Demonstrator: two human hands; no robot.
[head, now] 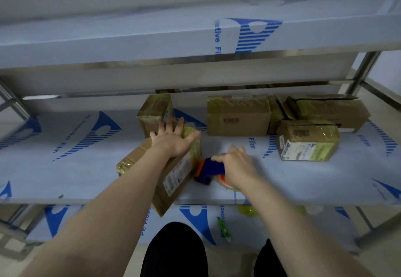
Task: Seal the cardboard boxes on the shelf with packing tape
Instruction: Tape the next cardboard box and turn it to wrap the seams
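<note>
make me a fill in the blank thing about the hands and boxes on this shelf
1. The left hand rests on a cardboard ____.
2. The right hand grips a blue and orange ____ dispenser.
3. The box under the left hand juts over the shelf at its ____ edge.
4. A green tool lies one level ____ the hands.

Missing words: box, tape, front, below

Taped brown cardboard box lying askew beneath spread left fingers; blue-orange tape dispenser wrapped in right fingers.
</note>
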